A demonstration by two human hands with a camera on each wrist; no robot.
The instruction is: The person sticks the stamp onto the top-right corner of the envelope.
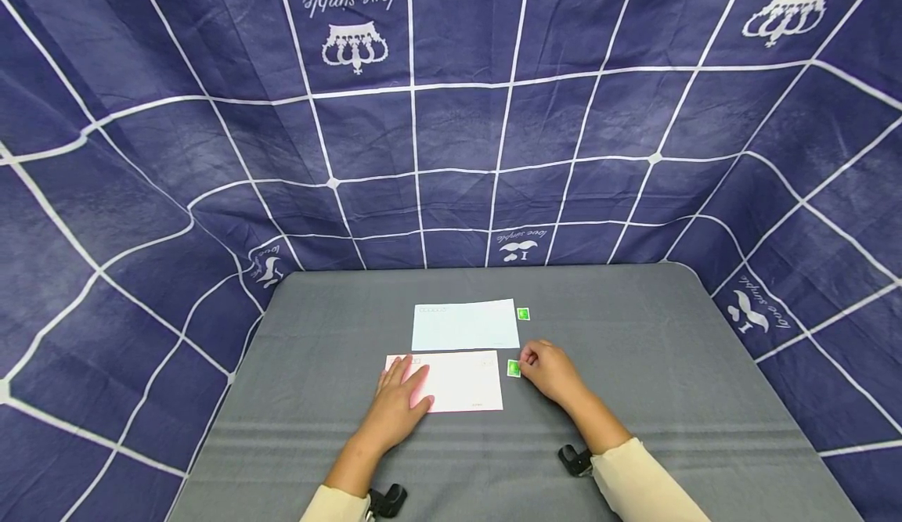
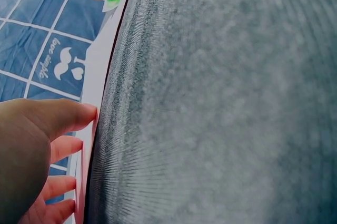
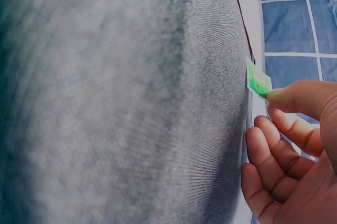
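Note:
A pink-edged envelope (image 1: 465, 383) lies on the grey table, and my left hand (image 1: 402, 408) rests on its left part with fingers spread. In the left wrist view the left thumb and fingertips touch the envelope's surface. Just off its right edge, my right hand (image 1: 553, 372) pinches a green postage stamp (image 3: 258, 80) with white borders between thumb and index finger. The stamp is tilted up in the right wrist view, while the other fingers of that hand are loosely curled.
Behind the pink-edged envelope lies a pale blue-white envelope (image 1: 465, 325). A second green stamp (image 1: 524, 314) is beside that envelope's right end. The grey-covered table (image 1: 317, 334) is bordered at the back and sides by a blue cloth (image 1: 451, 131) with white grid lines.

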